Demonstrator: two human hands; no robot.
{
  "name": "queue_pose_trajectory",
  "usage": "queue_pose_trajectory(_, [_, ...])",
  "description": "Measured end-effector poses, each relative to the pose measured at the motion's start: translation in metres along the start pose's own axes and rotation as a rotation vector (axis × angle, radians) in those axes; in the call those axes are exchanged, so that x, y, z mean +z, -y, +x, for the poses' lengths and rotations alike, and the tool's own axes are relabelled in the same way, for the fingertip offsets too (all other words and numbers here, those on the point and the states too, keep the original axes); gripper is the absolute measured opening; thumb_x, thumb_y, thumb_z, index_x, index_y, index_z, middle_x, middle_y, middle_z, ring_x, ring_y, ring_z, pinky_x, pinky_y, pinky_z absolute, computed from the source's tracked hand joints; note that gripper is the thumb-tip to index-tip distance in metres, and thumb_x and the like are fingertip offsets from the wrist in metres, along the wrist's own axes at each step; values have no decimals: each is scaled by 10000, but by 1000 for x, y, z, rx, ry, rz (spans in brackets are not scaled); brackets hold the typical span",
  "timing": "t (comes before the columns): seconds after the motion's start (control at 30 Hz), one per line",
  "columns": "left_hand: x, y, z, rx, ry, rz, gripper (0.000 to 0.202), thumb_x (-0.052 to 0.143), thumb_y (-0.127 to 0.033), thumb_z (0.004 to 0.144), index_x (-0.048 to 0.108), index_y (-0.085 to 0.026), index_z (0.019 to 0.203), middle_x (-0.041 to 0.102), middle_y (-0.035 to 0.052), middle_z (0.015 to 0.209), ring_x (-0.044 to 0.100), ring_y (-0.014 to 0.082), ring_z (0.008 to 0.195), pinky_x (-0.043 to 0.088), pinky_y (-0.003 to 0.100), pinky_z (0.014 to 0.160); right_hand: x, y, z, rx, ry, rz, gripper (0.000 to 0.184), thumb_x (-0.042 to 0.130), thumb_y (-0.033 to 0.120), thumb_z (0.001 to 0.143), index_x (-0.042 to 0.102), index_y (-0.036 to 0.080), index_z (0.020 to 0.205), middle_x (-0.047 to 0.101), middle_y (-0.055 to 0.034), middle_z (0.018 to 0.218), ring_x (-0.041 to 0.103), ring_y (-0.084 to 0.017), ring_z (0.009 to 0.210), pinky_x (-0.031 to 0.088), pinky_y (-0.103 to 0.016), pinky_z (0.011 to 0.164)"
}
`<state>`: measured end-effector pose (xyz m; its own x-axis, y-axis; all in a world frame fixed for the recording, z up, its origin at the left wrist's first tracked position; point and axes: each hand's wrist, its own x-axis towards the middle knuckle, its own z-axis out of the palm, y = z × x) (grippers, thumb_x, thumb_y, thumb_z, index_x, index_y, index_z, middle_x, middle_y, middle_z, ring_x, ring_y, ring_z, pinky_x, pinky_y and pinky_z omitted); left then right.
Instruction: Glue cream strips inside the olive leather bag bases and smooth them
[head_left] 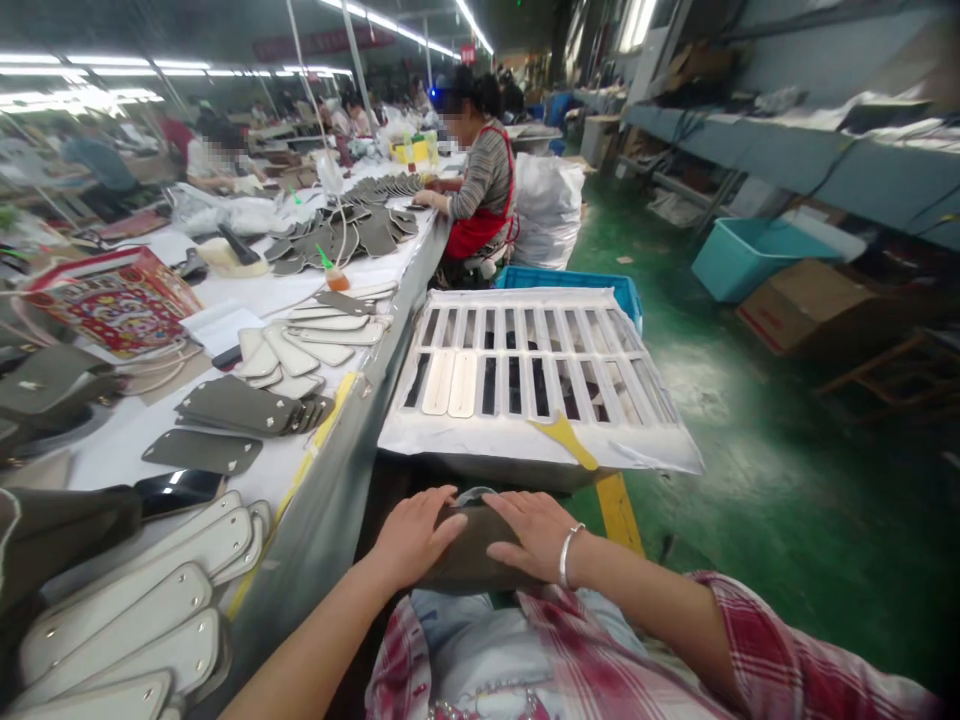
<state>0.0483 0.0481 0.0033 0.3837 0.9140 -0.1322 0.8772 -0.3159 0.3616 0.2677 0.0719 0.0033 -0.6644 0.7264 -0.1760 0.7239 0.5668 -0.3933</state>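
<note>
Close to my lap, a dark olive-grey leather-like piece (480, 550) is held between both hands, its top edge facing away from me. My left hand (416, 535) grips its left side, fingers over the far edge and thumb on the near face. On the opposite side, my right hand (536, 535), with a silver bangle at the wrist, holds it the same way. Something clear and shiny (474, 495) shows at the top edge between my fingertips; I cannot make out what it is. The underside of the piece is hidden.
Ahead stands a white slatted rack (540, 430) bearing two pale strips (450, 383) and a yellow scraper-like tool (566, 440). The left table holds white straps (172, 590), grey pieces (240, 403) and a glue bottle (335, 278). A co-worker (480, 185) sits beyond.
</note>
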Motion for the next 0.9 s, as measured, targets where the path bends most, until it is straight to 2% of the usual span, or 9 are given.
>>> queue_pose_trajectory(0.07, [5,-5,4,-70,-6,137,398,273,-454,896,542,-201,1043,606,62,962,541,223,908,388,366,776,-2,-5,2,44,-14,46,530,343,442,872,345,147,1313,487,-116,1230,465,-222,1078,332,-348,883])
queue_pose_trajectory(0.17, [11,-8,6,-24,-26,263,383,293,-467,889,571,-218,982,601,56,901,527,236,880,374,380,752,2,-6,8,189,-24,-54,478,304,436,887,431,161,1257,550,-121,1135,509,-250,1015,353,-381,850])
queue_pose_trajectory(0.27, [12,-5,4,-2,-69,238,371,303,-472,887,557,-235,1018,603,44,944,515,228,919,371,380,783,10,-3,10,213,-19,-162,471,327,489,870,497,203,1203,593,-111,1052,531,-271,969,351,-421,846])
queue_pose_trajectory(0.4, [6,-10,0,-20,-183,142,351,390,-438,867,507,-227,1123,584,42,1103,487,216,1044,320,414,935,7,-9,6,155,-88,-74,501,374,484,846,466,194,1245,536,-101,1192,498,-255,1068,358,-408,906])
queue_pose_trajectory(0.53, [0,-34,5,12,-402,141,328,361,-326,888,469,-218,1178,536,52,1207,396,224,1176,137,489,1053,-19,-24,8,175,-305,79,480,265,397,886,451,132,1240,536,-124,1189,489,-221,1106,381,-390,937])
queue_pose_trajectory(0.6, [1,-42,11,77,-393,116,336,336,-293,895,444,-224,1206,533,51,1209,388,213,1187,131,482,1061,-25,-26,11,178,-425,57,485,213,367,899,415,111,1257,495,-138,1232,439,-222,1156,344,-406,978])
queue_pose_trajectory(0.67, [6,-42,18,68,-341,59,353,347,-307,889,439,-208,1216,550,72,1180,411,228,1167,193,484,1037,-18,-22,13,145,-493,-30,480,226,371,899,422,103,1246,484,-145,1242,430,-238,1160,331,-419,984])
queue_pose_trajectory(0.8, [22,-30,28,-11,-303,-40,426,391,-376,865,442,-156,1226,598,117,1086,507,260,1051,354,460,922,16,-4,8,38,-350,-204,466,309,443,890,508,128,1169,593,-135,1088,546,-249,985,408,-402,872])
queue_pose_trajectory(0.9, [23,-21,33,-28,-345,-101,408,370,-367,875,458,-160,1216,617,106,1070,550,232,997,405,407,884,25,2,4,45,-256,-212,490,309,476,891,507,133,1181,607,-129,1062,559,-247,940,417,-387,830])
